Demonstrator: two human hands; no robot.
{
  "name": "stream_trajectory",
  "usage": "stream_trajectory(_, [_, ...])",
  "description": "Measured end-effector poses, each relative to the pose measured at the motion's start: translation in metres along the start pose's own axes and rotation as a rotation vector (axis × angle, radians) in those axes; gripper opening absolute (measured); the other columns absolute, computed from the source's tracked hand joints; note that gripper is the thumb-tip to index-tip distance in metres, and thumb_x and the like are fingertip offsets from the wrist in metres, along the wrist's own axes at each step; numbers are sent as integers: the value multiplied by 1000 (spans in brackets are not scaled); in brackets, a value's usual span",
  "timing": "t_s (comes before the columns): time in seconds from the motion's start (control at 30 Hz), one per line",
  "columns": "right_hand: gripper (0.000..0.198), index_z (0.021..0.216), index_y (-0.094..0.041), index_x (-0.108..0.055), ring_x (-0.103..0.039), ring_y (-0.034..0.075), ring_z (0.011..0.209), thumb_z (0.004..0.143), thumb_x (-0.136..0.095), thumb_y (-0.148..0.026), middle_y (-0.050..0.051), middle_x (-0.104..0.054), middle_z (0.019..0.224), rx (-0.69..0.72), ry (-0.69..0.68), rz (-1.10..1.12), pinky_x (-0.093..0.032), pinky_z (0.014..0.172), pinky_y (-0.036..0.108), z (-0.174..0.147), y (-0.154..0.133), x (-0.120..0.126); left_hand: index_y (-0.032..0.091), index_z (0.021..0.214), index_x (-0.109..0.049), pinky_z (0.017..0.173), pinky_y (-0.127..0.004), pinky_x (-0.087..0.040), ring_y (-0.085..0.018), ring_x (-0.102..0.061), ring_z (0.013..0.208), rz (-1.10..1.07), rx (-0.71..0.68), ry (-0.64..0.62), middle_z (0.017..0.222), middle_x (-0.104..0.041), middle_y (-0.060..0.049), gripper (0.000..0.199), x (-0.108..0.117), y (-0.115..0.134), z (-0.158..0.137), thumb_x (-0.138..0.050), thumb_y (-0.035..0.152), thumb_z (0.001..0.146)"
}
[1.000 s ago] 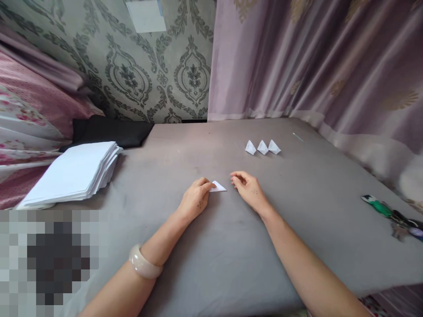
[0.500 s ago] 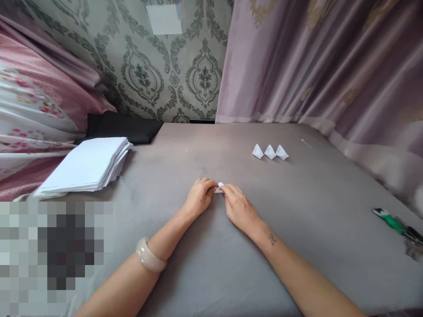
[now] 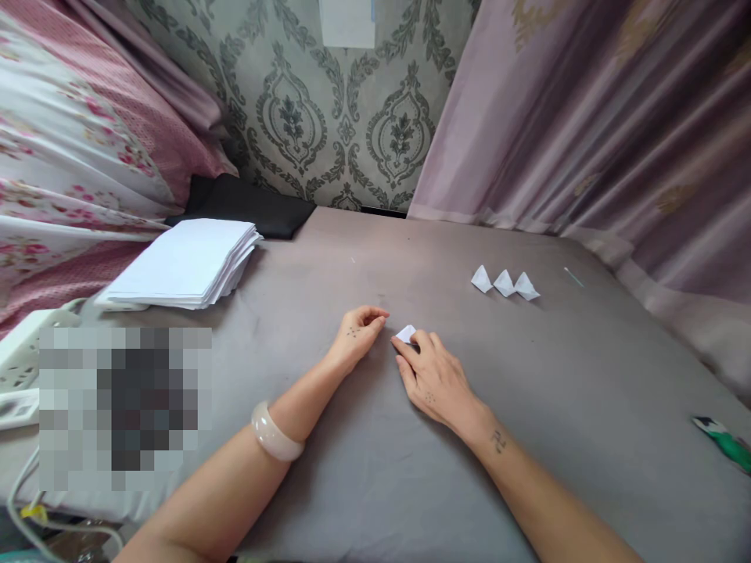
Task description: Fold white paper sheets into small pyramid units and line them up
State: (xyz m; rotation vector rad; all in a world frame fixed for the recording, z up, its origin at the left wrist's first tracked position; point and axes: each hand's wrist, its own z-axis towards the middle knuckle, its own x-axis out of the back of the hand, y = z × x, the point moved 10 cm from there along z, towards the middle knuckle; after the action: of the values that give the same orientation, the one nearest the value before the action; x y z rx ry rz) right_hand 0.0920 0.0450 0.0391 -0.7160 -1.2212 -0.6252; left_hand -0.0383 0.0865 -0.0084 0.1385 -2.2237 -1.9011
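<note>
My right hand [image 3: 437, 374] rests on the grey sheet, its fingertips on a small folded piece of white paper [image 3: 405, 334] with a pointed top. Part of the paper is hidden under those fingers. Just left of it, my left hand [image 3: 359, 335] is apart from the paper. Its fingers are loosely curved, the thumb near the forefinger, and nothing shows between them. Farther back to the right, three small folded paper shapes [image 3: 504, 284] stand in a row.
A stack of white paper [image 3: 181, 262] lies at the left, before a black cloth-like item [image 3: 252, 207]. A white power strip [image 3: 26, 344] is at the left edge, near a blurred-out patch. A green-handled tool [image 3: 727, 446] lies far right, and a cotton swab [image 3: 573, 277] farther back.
My left hand has let go of the folded paper and drawn slightly away left. My right hand keeps its fingers on the paper. The view has turned left.
</note>
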Motion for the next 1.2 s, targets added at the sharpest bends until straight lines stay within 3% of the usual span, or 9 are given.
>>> stream_trajectory(0.33, [36, 125, -18, -50, -50, 22, 99, 91, -41, -20, 10, -54, 112, 106, -45, 216, -46, 89, 38, -6, 14, 5, 13, 89, -68, 57, -22, -38, -12, -53, 61, 122, -60, -70, 68, -63, -1, 24, -6, 0, 0, -55, 29, 76])
stream_trajectory(0.6, [32, 110, -18, -61, -51, 21, 95, 87, -40, -11, 10, -56, 104, 54, -26, 211, -49, 80, 36, 5, 22, 0, 14, 89, -69, 67, -26, -42, -15, -56, 68, 421, -195, -120, 75, -65, -5, 22, -21, 7, 0, -51, 24, 81])
stream_trajectory(0.77, [34, 105, -20, -65, -51, 19, 98, 83, -44, -7, 8, -57, 105, 57, 61, 328, -47, 87, 34, 4, 26, 2, 17, 80, -70, 79, -32, -40, -19, -54, 81, 606, -394, -125, 82, -63, -7, 14, -37, 24, -11, -57, 24, 79])
stream_trajectory(1.03, [29, 95, -20, -67, -59, 15, 93, 80, -46, -7, 5, -64, 96, 0, 301, 571, -48, 86, 31, -2, 41, 9, 16, 72, -68, 66, -26, -38, -15, -51, 67, 487, -356, -148, 70, -61, -3, 15, -36, 21, -9, -66, 30, 71])
stream_trajectory(1.2, [24, 96, -18, -63, -61, 15, 87, 79, -47, -11, 6, -63, 95, -196, 463, 708, -51, 76, 27, -9, 70, 16, 15, 75, -65, 56, -22, -33, -11, -45, 56, 461, -250, -194, 58, -52, 3, 19, -39, 16, -16, -64, 34, 72])
